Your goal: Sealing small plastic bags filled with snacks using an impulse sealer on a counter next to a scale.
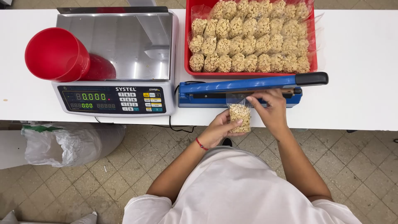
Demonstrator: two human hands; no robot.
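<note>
Hands at counter [356,62] edge: left hand [217,130] grips small clear plastic bag of pale nuts [240,117] from below, right hand [271,108] pinches bag top flat. Bag upright, mouth just under blue bar-shaped heat sealer [244,89]; right hand nearer sealer.

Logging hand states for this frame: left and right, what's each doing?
Left hand: shut on the small clear bag of nuts.
Right hand: pinching the bag's top at the blue heat sealer.

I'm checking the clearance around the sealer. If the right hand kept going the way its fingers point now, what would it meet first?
The right hand points left and slightly up, at the clear bag's open top, which it already pinches. Just beyond lies the blue heat sealer, though depth is unclear.
</note>
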